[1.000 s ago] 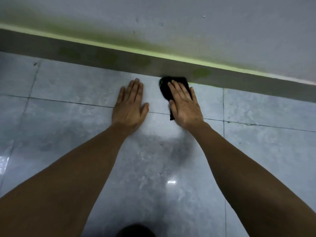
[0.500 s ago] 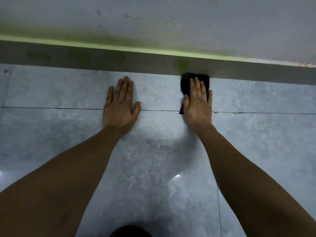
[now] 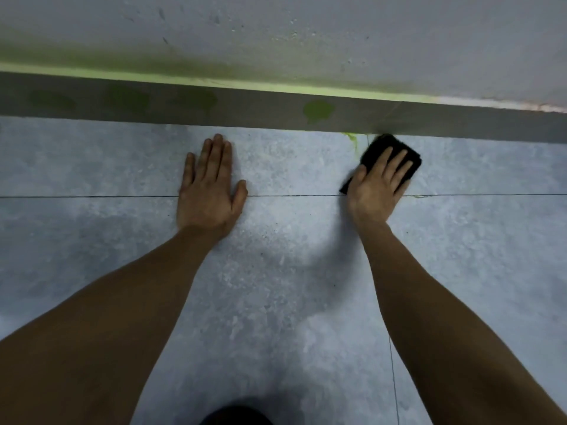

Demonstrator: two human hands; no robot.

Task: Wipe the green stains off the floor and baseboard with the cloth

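My right hand (image 3: 379, 187) lies flat on a black cloth (image 3: 376, 147), pressing it to the grey tiled floor (image 3: 276, 271) right at the foot of the grey baseboard (image 3: 445, 119). A thin green streak (image 3: 352, 141) runs on the floor just left of the cloth. A bright green blotch (image 3: 317, 110) sits on the baseboard further left, with fainter green patches (image 3: 196, 99) beyond it. My left hand (image 3: 210, 187) rests flat on the floor, fingers together, holding nothing.
A green-yellow line (image 3: 214, 82) runs along the top of the baseboard under the white wall (image 3: 306, 35), which has a greenish haze at the left. A small green mark (image 3: 420, 196) lies on the tile joint right of my right hand. A dark shape (image 3: 236, 417) shows at the bottom edge.
My right hand has slid the cloth to the right along the foot of the baseboard, uncovering the green streak on the floor. My left hand has stayed planted.
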